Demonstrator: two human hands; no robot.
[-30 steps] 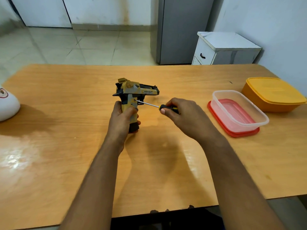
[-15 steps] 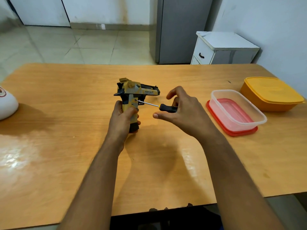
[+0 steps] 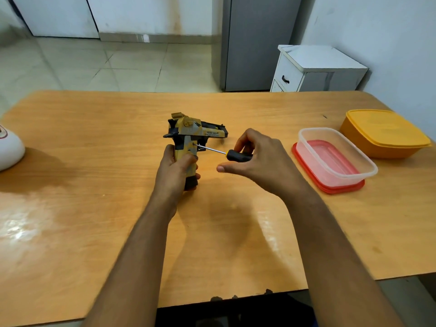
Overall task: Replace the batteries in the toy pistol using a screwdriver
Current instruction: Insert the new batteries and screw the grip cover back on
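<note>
Gripping the yellow-and-black camouflage plastic toy pistol (image 3: pixel 188 142) firmly, the left hand (image 3: pixel 173 171) steadies it; the right hand (image 3: pixel 257 161), thumb spread, loosely holds the black-handled thin screwdriver (image 3: pixel 226 153), which should stay straight in the screw.

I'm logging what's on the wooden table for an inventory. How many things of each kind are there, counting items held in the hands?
Toy pistols: 1, yellow camouflage toy pistol in the left hand
Screwdrivers: 1, black-handled screwdriver at the right hand
Plastic containers: 2, clear tub on red lid, orange lidded box
White rounded objects: 1, at the left edge
Total: 5
</note>
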